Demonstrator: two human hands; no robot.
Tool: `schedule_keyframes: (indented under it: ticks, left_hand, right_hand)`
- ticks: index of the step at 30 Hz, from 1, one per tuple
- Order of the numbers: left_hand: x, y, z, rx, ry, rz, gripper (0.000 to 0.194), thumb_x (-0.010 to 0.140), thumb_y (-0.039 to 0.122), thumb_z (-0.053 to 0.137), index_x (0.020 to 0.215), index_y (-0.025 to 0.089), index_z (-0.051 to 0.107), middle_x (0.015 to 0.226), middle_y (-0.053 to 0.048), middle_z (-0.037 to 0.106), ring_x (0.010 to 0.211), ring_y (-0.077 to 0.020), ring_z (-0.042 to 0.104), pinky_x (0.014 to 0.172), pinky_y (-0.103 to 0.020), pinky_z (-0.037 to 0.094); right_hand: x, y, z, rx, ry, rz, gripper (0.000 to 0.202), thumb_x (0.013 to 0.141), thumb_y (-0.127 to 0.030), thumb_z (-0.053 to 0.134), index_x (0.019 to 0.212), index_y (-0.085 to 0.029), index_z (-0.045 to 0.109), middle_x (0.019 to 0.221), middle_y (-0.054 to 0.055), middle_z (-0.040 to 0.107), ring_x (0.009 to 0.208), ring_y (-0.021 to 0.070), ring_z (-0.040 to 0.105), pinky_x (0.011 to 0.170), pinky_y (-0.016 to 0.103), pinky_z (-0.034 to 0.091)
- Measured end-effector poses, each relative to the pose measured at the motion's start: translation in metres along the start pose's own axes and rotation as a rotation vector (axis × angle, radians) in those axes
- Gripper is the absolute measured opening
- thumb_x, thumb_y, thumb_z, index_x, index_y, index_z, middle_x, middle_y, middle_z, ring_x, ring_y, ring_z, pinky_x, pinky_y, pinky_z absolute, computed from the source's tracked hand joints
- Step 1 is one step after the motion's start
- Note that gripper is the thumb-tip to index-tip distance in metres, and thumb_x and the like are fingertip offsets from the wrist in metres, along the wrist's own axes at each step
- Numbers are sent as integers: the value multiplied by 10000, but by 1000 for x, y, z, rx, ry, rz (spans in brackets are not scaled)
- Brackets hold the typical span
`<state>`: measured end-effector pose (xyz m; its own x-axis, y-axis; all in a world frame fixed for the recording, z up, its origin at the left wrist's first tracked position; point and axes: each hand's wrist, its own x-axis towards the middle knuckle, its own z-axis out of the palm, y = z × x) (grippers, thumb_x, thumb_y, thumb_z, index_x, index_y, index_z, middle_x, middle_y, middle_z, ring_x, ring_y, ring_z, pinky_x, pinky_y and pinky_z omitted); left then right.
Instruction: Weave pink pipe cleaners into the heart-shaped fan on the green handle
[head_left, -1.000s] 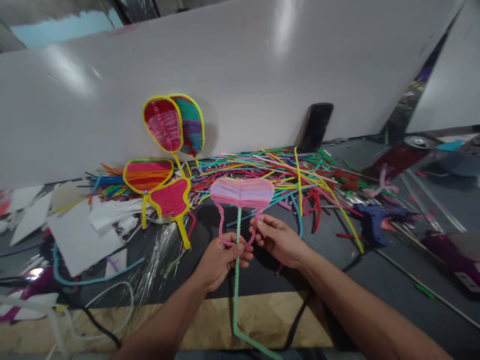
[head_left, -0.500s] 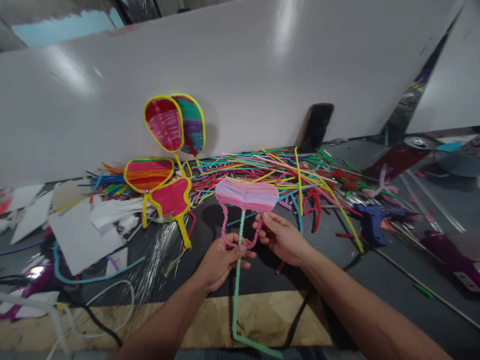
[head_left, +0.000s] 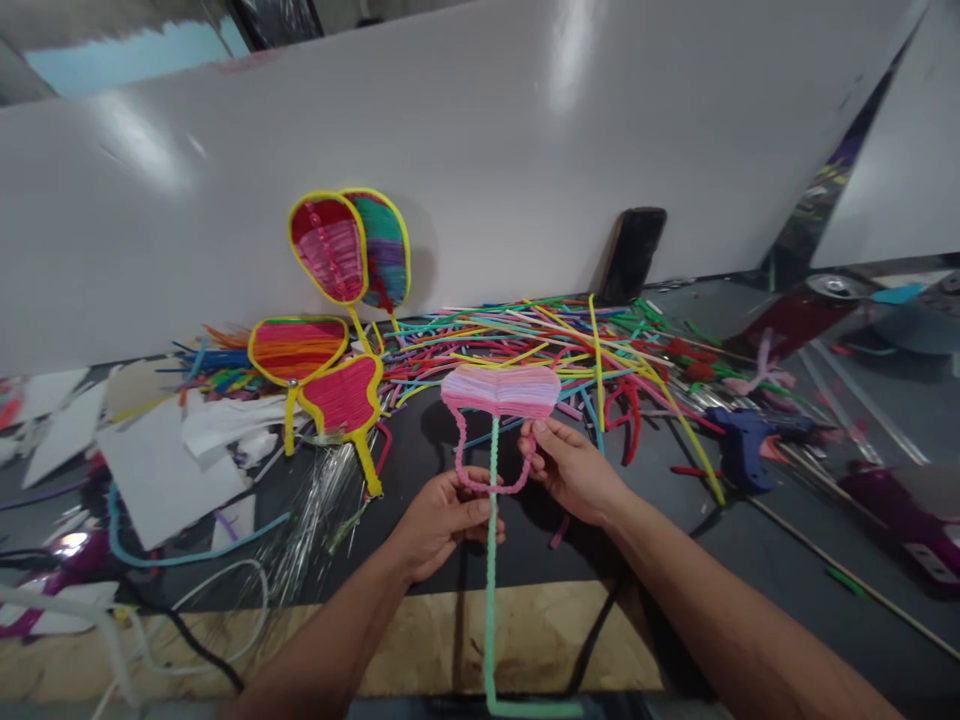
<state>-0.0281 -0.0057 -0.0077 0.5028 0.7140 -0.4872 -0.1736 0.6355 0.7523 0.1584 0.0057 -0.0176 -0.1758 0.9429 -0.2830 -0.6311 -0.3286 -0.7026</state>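
Between my hands is a pipe-cleaner fan (head_left: 501, 392) with pink and lilac strands across its upper part and a twisted pink outline looping below. A twisted mint-green pipe-cleaner stem (head_left: 491, 590) runs down its middle and bends sideways at the bottom. My left hand (head_left: 450, 520) is closed on the stem where it crosses the loop's lower edge. With thumb and fingertips, my right hand (head_left: 574, 465) pinches the loop's right side. Farther left lie a heart-like pink fan (head_left: 345, 395) and an orange-red fan (head_left: 300, 348), both edged in yellow.
Loose pipe cleaners (head_left: 517, 330) pile along the white board (head_left: 487, 200), where a phone (head_left: 634, 255) and two yellow-rimmed fans (head_left: 330, 245) lean. A blue glue gun (head_left: 742, 448) and red can (head_left: 806, 315) are right; paper scraps (head_left: 169, 470) and a white cable (head_left: 259, 600) left.
The pink fan has shifted slightly right and its stem hangs straighter, with the bent foot lower. My right hand has moved a little right along with it.
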Motion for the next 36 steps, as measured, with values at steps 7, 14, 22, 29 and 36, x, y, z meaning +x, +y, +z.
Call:
schedule_keyframes:
  ticks: [7,14,22,29,36]
  left_hand:
    - [1,-1,3,-47,53,44,303,651,248,757,836,154,536,638,14,606,598,-141,638,608,-297,550]
    - [1,0,4,-31,47,75,281,673,264,741,833,157,536,650,23,595,605,-132,635,603,-282,549]
    - [6,4,0,2,139,176,299,653,292,754,816,147,548,636,22,604,549,-100,606,575,-245,539]
    - [7,1,-2,91,115,182,273,671,300,735,772,148,532,623,7,623,546,-116,621,538,-226,519]
    - [5,8,-2,91,35,166,276,702,325,712,829,140,551,712,-31,654,630,-133,646,628,-253,529]
  right_hand:
    - [-1,4,1,-26,-36,-5,233,731,-390,683,776,-188,576,637,-36,528,483,53,362,467,194,288]
    - [-2,6,4,-37,-64,-1,267,722,-400,692,860,-188,606,706,-20,561,523,59,413,483,196,319]
    - [-7,25,11,-238,-198,73,282,696,-410,711,769,-172,579,653,-40,544,518,56,453,506,193,335]
    - [-6,28,10,-378,-201,12,287,742,-449,649,760,-175,568,634,-42,534,511,61,458,482,187,337]
    - [-5,27,10,-444,-186,-30,278,767,-450,617,775,-180,553,642,-40,528,521,65,447,496,199,348]
